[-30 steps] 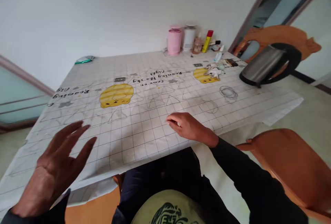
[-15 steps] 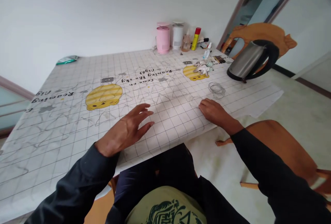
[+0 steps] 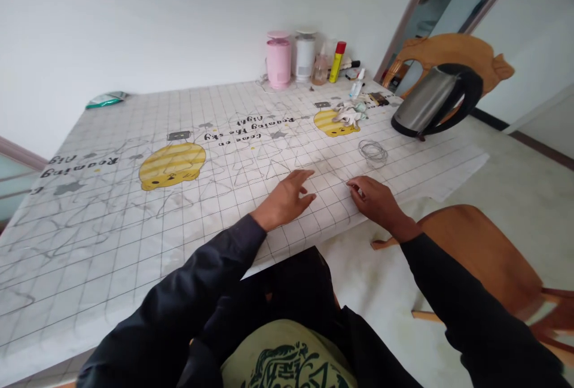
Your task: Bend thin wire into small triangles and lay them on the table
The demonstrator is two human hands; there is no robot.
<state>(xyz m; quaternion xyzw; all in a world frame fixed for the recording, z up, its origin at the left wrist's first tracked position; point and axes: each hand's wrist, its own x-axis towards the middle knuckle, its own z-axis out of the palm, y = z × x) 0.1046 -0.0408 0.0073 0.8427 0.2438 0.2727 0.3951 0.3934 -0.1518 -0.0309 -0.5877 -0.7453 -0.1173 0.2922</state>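
My left hand (image 3: pixel 287 199) hovers at the near side of the table, thumb and fingers apart, with nothing seen in it. To its right, my right hand (image 3: pixel 374 199) is closed in a pinch over the grid-patterned tablecloth (image 3: pixel 327 214). Whatever is between its fingertips is too thin to make out. Just beyond the right hand lies a loose coil of thin grey wire (image 3: pixel 373 152). Farther back, a crumpled pair of whitish gloves or cloth (image 3: pixel 350 114) rests on a printed yellow bear.
A steel kettle (image 3: pixel 428 104) stands at the right, before a wooden chair (image 3: pixel 457 47). Along the wall are a pink canister (image 3: pixel 278 62), a white canister (image 3: pixel 305 59), bottles and a yellow spray can (image 3: pixel 337 64). A green packet (image 3: pixel 106 100) lies far left. Another chair (image 3: pixel 475 250) is at right.
My left hand has moved right, toward the right hand, and its thumb and fingers remain apart. The right hand has shifted slightly and turned, still pinched. The view has tilted a little.
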